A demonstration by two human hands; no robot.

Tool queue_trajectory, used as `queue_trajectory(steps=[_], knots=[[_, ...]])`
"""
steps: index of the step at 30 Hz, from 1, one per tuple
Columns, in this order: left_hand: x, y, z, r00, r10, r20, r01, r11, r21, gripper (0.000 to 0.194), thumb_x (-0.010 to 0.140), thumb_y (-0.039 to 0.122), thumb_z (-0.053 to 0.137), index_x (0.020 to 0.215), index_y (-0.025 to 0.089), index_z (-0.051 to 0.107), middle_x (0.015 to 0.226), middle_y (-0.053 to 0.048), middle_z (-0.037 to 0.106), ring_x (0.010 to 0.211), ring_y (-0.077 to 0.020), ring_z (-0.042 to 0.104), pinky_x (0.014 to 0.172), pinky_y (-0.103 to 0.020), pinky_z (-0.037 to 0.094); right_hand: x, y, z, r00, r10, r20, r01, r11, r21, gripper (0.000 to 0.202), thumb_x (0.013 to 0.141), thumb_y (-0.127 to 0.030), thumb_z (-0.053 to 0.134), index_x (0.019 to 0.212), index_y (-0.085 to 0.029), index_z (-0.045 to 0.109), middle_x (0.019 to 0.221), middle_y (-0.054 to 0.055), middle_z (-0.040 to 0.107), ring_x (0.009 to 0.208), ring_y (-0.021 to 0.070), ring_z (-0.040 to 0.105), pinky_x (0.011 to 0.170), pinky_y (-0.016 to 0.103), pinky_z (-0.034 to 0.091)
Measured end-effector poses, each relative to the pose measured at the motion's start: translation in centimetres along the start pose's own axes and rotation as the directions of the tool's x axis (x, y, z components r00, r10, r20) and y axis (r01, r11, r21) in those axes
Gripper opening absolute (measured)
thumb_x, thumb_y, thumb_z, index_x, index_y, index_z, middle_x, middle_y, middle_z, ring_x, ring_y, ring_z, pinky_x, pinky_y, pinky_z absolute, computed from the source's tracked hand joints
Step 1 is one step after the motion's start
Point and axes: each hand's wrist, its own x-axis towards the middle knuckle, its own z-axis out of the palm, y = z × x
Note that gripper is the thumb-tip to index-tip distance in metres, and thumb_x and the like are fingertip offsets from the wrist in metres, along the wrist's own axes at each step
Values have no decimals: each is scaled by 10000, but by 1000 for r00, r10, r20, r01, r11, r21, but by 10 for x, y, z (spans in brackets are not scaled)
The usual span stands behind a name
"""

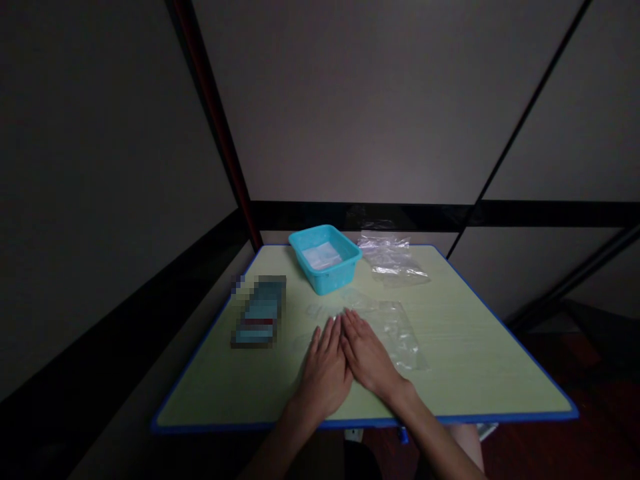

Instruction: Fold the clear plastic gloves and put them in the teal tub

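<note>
A clear plastic bag (pixel 400 333) lies spread on the table, partly beneath my hands. My left hand (pixel 326 367) rests flat on it, palm down, with fingers stretched forward. Beside it, touching its inner edge, my right hand (pixel 369 353) also lies flat with the fingers extended. The left part of the bag is see-through and hard to trace against the tabletop. Neither hand grasps anything.
A turquoise plastic basket (pixel 337 275) holding flat whitish contents stands near the back. To its right lie crumpled clear bags (pixel 393 261). A pixelated flat object (pixel 260 313) is at the left. The pale table (pixel 480 373) has a blue edge; walls rise behind and left.
</note>
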Motion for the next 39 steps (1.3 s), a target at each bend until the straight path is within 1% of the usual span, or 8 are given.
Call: queue_trajectory(steps=[5,9,15,19,22,26,29,39], knots=[[-2,1,2,1000,-24,-18,24,1000,13,524,814,285,345,1302,105,281,1373,-114,250,1272,-258,159,1012,-454,193,-8,13,0,1000,26,7,-24,990,-140,521,889,-367,241,1300,-52,300,1368,127,232,1266,218,169,1020,401,206],[-1,-1,2,1000,-20,-16,20,1000,14,525,828,356,349,1281,95,317,1368,-128,255,1267,-269,174,1003,-464,209,-19,39,-9,998,66,-3,-65,969,-239,555,883,-408,244,1309,-54,277,1369,117,236,1265,221,176,1015,403,211],[-3,-1,3,1000,-15,-26,15,1000,-5,529,831,358,358,1295,111,289,1373,-120,244,1271,-261,160,1006,-464,208,-34,75,-20,993,100,-59,-113,947,-302,558,879,-440,226,1319,-98,267,1367,95,252,1264,204,188,1011,406,215],[0,-6,-3,1000,-23,5,23,996,-82,536,856,359,304,1318,98,225,1388,-124,190,1279,-230,136,1008,-432,221,-36,78,-20,993,92,-71,-110,945,-309,564,877,-451,227,1319,-103,267,1365,100,261,1263,210,188,1009,409,216],[8,-18,-8,999,-31,18,33,994,-108,517,865,355,278,1309,92,243,1382,-124,212,1277,-213,154,1011,-417,218,-36,77,-18,993,80,-85,-103,945,-311,559,877,-450,230,1321,-112,265,1364,102,265,1262,213,190,1006,416,220],[16,-39,-8,998,-38,52,40,998,-37,520,858,385,296,1273,74,316,1356,-140,274,1259,-227,216,1005,-418,222,-37,77,-18,993,68,-93,-95,940,-328,557,878,-446,235,1316,-106,278,1366,106,255,1262,215,192,1006,415,220],[16,-47,-4,998,-34,56,33,999,20,547,848,417,312,1265,62,331,1350,-151,283,1254,-242,228,1004,-423,220,-37,76,-19,993,78,-84,-102,935,-339,565,876,-448,240,1312,-90,284,1363,112,256,1260,218,196,1008,411,216],[3,-39,-2,999,-46,14,46,998,47,579,832,472,315,1266,89,335,1350,-152,283,1258,-252,215,999,-449,207,-45,77,-19,995,41,-92,-70,938,-338,557,873,-459,248,1328,-138,248,1368,87,258,1261,215,195,1005,423,219]])
